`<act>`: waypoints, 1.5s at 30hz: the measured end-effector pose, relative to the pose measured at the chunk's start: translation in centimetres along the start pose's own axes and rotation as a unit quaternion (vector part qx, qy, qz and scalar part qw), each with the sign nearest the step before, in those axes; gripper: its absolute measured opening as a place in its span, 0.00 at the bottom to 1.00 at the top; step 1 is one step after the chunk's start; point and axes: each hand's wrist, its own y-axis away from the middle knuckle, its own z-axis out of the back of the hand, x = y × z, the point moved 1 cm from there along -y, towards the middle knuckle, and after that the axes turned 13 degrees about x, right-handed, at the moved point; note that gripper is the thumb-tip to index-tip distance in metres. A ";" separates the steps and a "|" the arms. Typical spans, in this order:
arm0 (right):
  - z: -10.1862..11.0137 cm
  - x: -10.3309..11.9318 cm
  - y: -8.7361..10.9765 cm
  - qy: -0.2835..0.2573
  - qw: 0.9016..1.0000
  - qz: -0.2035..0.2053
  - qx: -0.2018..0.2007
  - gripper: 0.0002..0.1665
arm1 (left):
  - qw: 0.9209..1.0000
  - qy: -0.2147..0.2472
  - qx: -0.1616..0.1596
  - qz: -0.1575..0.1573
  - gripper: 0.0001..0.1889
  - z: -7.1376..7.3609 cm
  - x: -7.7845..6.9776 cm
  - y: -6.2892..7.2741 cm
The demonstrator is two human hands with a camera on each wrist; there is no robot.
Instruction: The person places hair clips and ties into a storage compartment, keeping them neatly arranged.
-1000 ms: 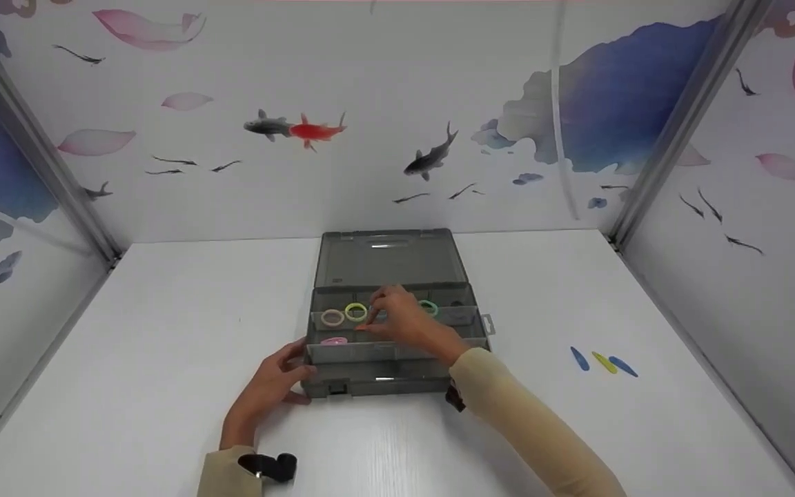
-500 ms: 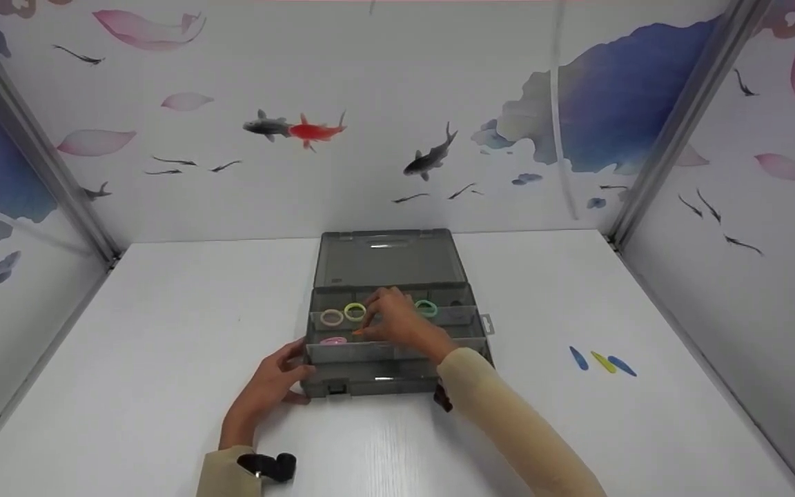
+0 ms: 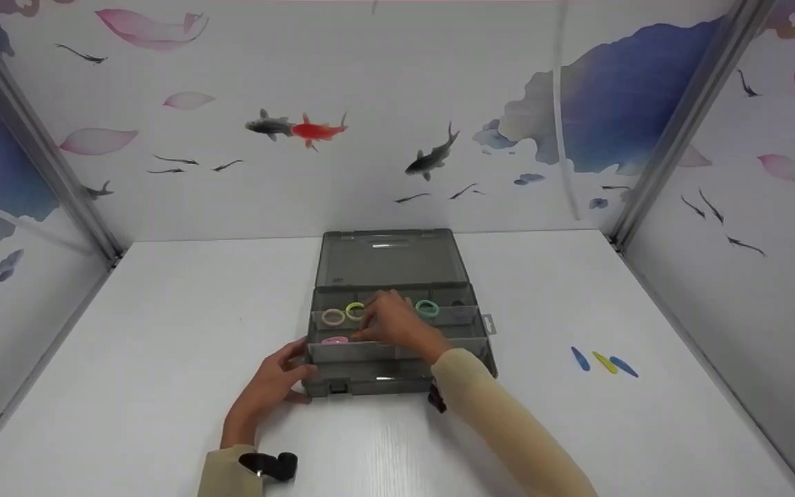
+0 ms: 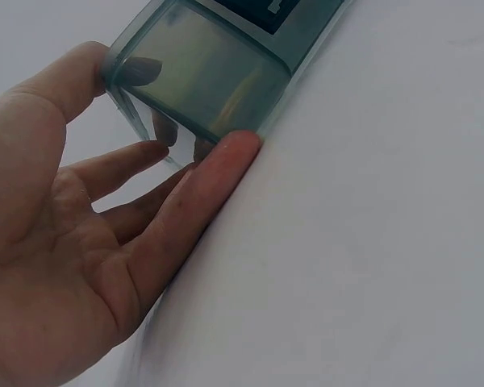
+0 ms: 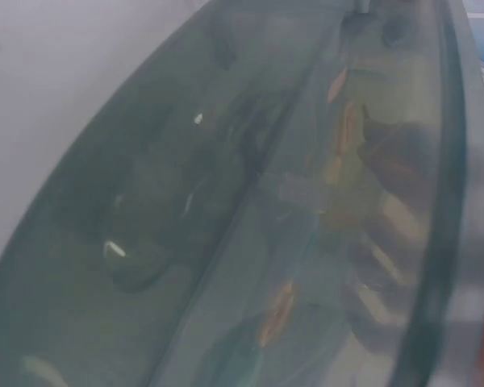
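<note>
A grey translucent storage box stands with its lid raised at the back. My left hand grips its front left corner; in the left wrist view the thumb and fingers surround the box corner. Inside the middle row, my right hand pinches an orange hair clip, mostly covered by the fingers. Around that hand are hair ties: beige, yellow and green ones behind, a pink one to the left. The right wrist view shows blurred box walls.
To the right of the box, two blue hair clips and a yellow hair clip lie on the white table. Printed panels wall the table at the back and both sides. A latch tab sticks out from the box's right side.
My right hand has moved slightly left and lower within the box, bringing the orange hair clip nearer the pink hair tie. The left hand has kept its place on the box corner.
</note>
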 end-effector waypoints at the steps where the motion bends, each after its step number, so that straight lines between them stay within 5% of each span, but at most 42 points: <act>1: 0.0 0.1 0.0 -0.003 1.000 -0.001 -0.001 0.13 | 1.000 -0.001 0.001 -0.001 0.36 0.0 0.0 0.0; 13: -0.3 0.2 -0.2 -0.013 1.000 -0.024 0.005 0.12 | 1.000 0.000 -0.002 0.002 0.35 0.0 0.3 -0.1; 24: 1.0 -0.3 1.1 -0.084 0.996 0.027 -0.013 0.09 | 1.000 0.007 0.000 0.003 0.35 -0.1 0.2 -0.2; 37: 2.8 0.1 6.9 -0.126 0.984 0.108 -0.060 0.08 | 1.000 0.004 -0.001 0.001 0.35 0.0 0.3 -0.1; 45: 3.8 -2.6 11.0 -0.104 0.979 0.121 -0.130 0.08 | 1.000 0.000 -0.005 0.003 0.35 0.0 0.3 -0.2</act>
